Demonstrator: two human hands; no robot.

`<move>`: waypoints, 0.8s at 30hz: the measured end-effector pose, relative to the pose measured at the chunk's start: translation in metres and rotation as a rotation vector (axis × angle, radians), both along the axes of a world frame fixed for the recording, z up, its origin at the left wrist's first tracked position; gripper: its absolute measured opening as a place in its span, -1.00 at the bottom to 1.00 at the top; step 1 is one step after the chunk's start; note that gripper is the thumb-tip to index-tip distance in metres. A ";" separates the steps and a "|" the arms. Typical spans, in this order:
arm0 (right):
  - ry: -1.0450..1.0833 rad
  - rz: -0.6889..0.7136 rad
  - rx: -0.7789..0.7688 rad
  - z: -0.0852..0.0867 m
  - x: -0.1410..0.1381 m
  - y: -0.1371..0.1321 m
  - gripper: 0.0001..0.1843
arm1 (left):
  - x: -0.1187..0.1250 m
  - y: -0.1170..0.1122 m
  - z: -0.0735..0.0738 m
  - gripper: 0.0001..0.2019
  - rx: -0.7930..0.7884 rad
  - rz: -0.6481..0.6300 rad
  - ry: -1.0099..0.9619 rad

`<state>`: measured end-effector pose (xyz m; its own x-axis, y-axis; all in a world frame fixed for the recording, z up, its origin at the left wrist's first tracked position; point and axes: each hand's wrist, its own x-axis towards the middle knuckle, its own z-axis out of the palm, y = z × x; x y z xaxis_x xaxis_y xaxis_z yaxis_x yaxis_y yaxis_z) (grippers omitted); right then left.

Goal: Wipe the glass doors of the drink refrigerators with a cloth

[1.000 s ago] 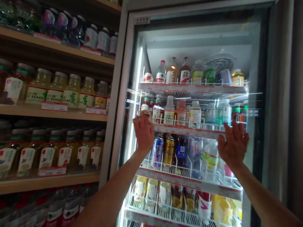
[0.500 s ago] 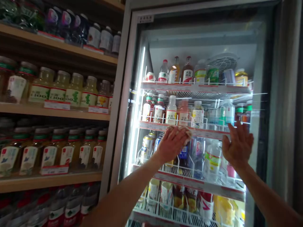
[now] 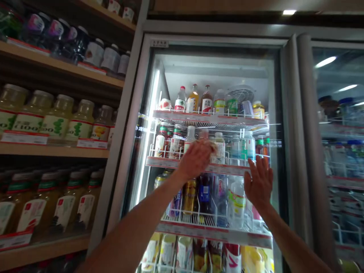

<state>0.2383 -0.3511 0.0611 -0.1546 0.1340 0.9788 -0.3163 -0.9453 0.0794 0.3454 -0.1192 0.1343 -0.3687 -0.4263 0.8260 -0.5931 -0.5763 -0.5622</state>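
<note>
One cloth (image 3: 213,148) held up against a glass door (image 3: 216,64)

The cloth is gripped under the left hand (image 3: 195,160), which is closed on it, and is seen bunched past the hand's far end. It is placed about midway between the door's left and right edges, before the second shelf (image 3: 163,162) from the top. The right hand (image 3: 259,182) is held with its fingers spread near the door's right edge; whether the pane is touched by it cannot be told.

The cloth could be dragged loose if only a fold of it is gripped. Prints could be left on the glass by bare skin. Smears could be missed, since marks are easily masked by the bright drinks (image 3: 207,99) behind.

Those drinks are barred from both hands by the pane. At the left, wooden shelves (image 3: 65,151) are packed with bottles (image 3: 79,119); one near their right ends could be knocked if the left forearm (image 3: 133,223) were swung wide. At the right, a second glass door (image 3: 341,121) is set beyond a grey upright (image 3: 309,113), by which a sideways reach might be hindered.
</note>
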 end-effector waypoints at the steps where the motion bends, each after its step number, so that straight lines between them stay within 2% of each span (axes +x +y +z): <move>1: 0.003 -0.001 -0.001 0.000 0.000 0.000 -0.47 | 0.003 0.006 0.012 -0.56 -0.152 -0.004 0.073; 3: 0.002 -0.001 0.000 0.000 0.000 0.001 -0.47 | 0.006 0.011 0.027 -0.54 -0.399 -0.011 0.193; 4: -0.001 0.001 0.001 0.000 0.000 0.001 -0.47 | 0.004 0.009 0.028 -0.53 -0.416 -0.010 0.203; 5: -0.005 0.003 0.000 0.000 0.000 0.001 -0.46 | 0.001 0.005 0.024 -0.54 -0.348 -0.007 0.170; 8: -0.015 0.020 -0.018 0.000 0.000 0.001 -0.45 | -0.011 -0.013 0.003 -0.58 0.126 0.006 -0.068; 9: -0.014 0.030 -0.022 0.000 0.000 0.000 -0.44 | -0.012 -0.015 0.002 -0.58 0.231 0.013 -0.120; 10: -0.014 0.042 -0.022 0.000 0.001 0.000 -0.43 | -0.011 -0.013 0.006 -0.58 0.265 0.021 -0.135; 11: -0.010 0.054 -0.018 0.000 0.001 -0.001 -0.42 | -0.008 -0.008 0.016 -0.58 0.213 0.027 -0.110; 12: -0.004 0.065 -0.012 0.000 0.001 -0.001 -0.41 | -0.004 -0.002 0.029 -0.58 0.081 0.027 -0.052; 14: 0.003 0.081 -0.005 0.000 0.002 0.000 -0.38 | 0.003 0.009 0.056 -0.56 -0.291 0.002 0.095; 15: 0.003 0.087 -0.006 0.000 0.002 0.001 -0.37 | 0.005 0.009 0.065 -0.55 -0.432 -0.013 0.148; 16: 0.006 0.092 -0.007 0.000 0.002 0.002 -0.36 | 0.005 0.005 0.069 -0.54 -0.503 -0.024 0.174; 17: 0.011 0.096 -0.006 0.000 0.001 0.004 -0.35 | 0.002 -0.003 0.068 -0.54 -0.487 -0.028 0.168; 18: 0.019 0.099 -0.003 0.001 0.001 0.005 -0.35 | -0.003 -0.014 0.061 -0.55 -0.391 -0.029 0.128; 21: 0.056 0.088 0.017 0.003 -0.004 0.006 -0.35 | -0.019 -0.043 0.040 -0.58 0.066 -0.023 -0.065; 22: 0.075 0.078 0.016 0.004 -0.006 0.004 -0.36 | -0.021 -0.046 0.039 -0.58 0.160 -0.023 -0.103; 23: 0.099 0.066 0.005 0.005 -0.009 0.001 -0.37 | -0.021 -0.045 0.044 -0.58 0.180 -0.025 -0.108; 24: 0.128 0.053 -0.017 0.006 -0.012 -0.003 -0.38 | -0.018 -0.041 0.053 -0.58 0.125 -0.028 -0.078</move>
<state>0.2264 -0.3540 0.0668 -0.0363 0.1452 0.9887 -0.2521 -0.9587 0.1315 0.3272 -0.1605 0.1868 -0.4432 -0.5126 0.7354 -0.5598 -0.4825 -0.6737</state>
